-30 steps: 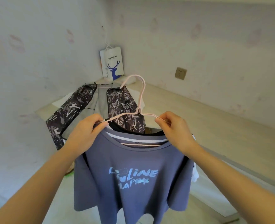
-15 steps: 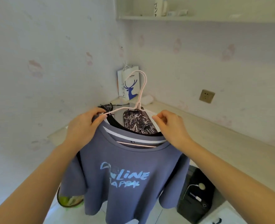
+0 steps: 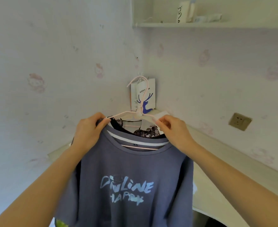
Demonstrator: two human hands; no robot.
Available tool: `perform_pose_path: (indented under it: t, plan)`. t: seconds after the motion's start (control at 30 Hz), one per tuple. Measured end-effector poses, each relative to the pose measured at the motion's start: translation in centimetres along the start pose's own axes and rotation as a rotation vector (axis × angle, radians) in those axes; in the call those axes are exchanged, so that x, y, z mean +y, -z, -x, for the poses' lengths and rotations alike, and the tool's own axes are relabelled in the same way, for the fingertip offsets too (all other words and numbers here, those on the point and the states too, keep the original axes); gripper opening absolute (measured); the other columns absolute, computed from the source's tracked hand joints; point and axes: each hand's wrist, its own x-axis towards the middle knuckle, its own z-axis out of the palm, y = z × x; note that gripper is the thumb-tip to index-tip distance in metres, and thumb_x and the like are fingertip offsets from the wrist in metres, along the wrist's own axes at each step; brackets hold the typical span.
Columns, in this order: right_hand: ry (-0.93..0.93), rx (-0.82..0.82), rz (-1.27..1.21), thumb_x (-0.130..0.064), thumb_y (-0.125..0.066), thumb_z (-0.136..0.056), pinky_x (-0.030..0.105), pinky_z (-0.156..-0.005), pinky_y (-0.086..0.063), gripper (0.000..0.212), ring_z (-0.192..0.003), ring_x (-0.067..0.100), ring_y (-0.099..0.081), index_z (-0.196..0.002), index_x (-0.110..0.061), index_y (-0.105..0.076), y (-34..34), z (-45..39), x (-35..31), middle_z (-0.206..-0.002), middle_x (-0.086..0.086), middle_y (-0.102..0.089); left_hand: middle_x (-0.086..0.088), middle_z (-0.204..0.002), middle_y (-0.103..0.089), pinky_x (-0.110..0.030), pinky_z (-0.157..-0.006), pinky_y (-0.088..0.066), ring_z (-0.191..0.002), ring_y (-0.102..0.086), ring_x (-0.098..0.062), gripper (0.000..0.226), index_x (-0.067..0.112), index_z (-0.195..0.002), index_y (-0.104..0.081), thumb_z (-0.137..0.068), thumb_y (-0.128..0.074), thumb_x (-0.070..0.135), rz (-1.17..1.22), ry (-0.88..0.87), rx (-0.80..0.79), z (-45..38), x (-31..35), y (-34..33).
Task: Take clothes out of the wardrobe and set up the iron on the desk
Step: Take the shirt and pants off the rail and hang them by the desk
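A blue-grey T-shirt with pale lettering hangs in front of me on a pink wire hanger. My left hand grips the shirt's left shoulder together with the hanger arm. My right hand pinches the hanger's right arm at the shirt's other shoulder. A dark patterned garment shows behind the collar, mostly hidden by the shirt. The pale desk runs along the wall to the right. No iron is in view.
A white paper bag with a blue deer print stands in the desk's far corner. A wall socket sits above the desk on the right. A shelf with small items hangs overhead.
The view has tilted upward, bringing the shelf into sight. Both hands have raised the shirt and hanger, so it now covers most of the patterned garment lying on the desk.
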Motion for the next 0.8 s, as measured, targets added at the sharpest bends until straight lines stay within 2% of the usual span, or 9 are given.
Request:
perform_pose_path:
  t: [0.13, 0.23, 0.4, 0.53, 0.67, 0.8]
  plan:
    - [-0.023, -0.105, -0.057, -0.027, -0.059, -0.093, 0.007, -0.070, -0.043, 0.019, -0.089, 0.011, -0.062, -0.110, -0.019, -0.064, -0.3, -3.1, 3.7, -0.096, -0.003, -0.068, 0.009, -0.065, -0.060, -0.026, -0.057, -0.039, -0.065, -0.057, -0.011, 0.020, 0.024, -0.081, -0.062, -0.094, -0.054, 0.037, -0.013, 0.007, 0.043, -2.4, -1.0, -2.0]
    - [-0.089, -0.130, -0.040, -0.030, -0.060, -0.092, 0.018, -0.083, -0.041, 0.029, -0.098, 0.011, -0.058, -0.119, -0.020, -0.059, -0.7, -4.4, 6.6, -0.109, -0.006, -0.062, 0.009, -0.065, -0.061, -0.024, -0.056, -0.038, -0.065, -0.057, -0.009, 0.020, 0.024, -0.081, -0.063, -0.094, -0.055, 0.037, -0.016, 0.027, 0.062, -3.4, -2.0, -2.9]
    - [-0.121, -0.195, -0.038, -0.038, -0.057, -0.092, 0.014, -0.070, -0.040, 0.018, -0.086, 0.009, -0.059, -0.105, -0.028, -0.062, -1.2, -5.3, 9.2, -0.095, -0.010, -0.065, 0.005, -0.067, -0.062, -0.025, -0.058, -0.040, -0.067, -0.057, -0.009, 0.019, 0.026, -0.079, -0.062, -0.094, -0.056, 0.036, -0.024, 0.068, 0.044, -5.2, -3.3, -3.8]
    - [-0.126, -0.175, -0.098, -0.033, -0.057, -0.093, 0.011, -0.070, -0.042, 0.010, -0.087, 0.007, -0.060, -0.098, -0.028, -0.064, -1.5, -6.3, 9.8, -0.092, -0.009, -0.067, 0.007, -0.068, -0.063, -0.029, -0.059, -0.041, -0.068, -0.058, -0.012, 0.020, 0.026, -0.080, -0.061, -0.094, -0.054, 0.039, -0.053, 0.091, 0.044, -6.5, -4.7, -4.8]
    - [-0.112, -0.190, -0.061, -0.028, -0.052, -0.097, 0.008, -0.071, -0.040, 0.014, -0.089, 0.000, -0.059, -0.104, -0.025, -0.064, -2.6, -7.7, 10.4, -0.097, -0.011, -0.066, 0.007, -0.071, -0.064, -0.029, -0.059, -0.041, -0.070, -0.058, -0.014, 0.021, 0.028, -0.084, -0.061, -0.094, -0.051, 0.043, -0.109, 0.108, 0.013, -7.9, -5.9, -5.7]
    - [-0.104, -0.108, -0.092, -0.028, -0.051, -0.097, 0.006, -0.072, -0.042, 0.015, -0.089, 0.003, -0.059, -0.101, -0.021, -0.064, -3.3, -10.0, 10.1, -0.095, -0.008, -0.066, 0.008, -0.073, -0.065, -0.028, -0.058, -0.042, -0.070, -0.058, -0.014, 0.021, 0.030, -0.085, -0.061, -0.094, -0.049, 0.045, -0.120, 0.104, 0.009, -10.4, -6.6, -6.1]
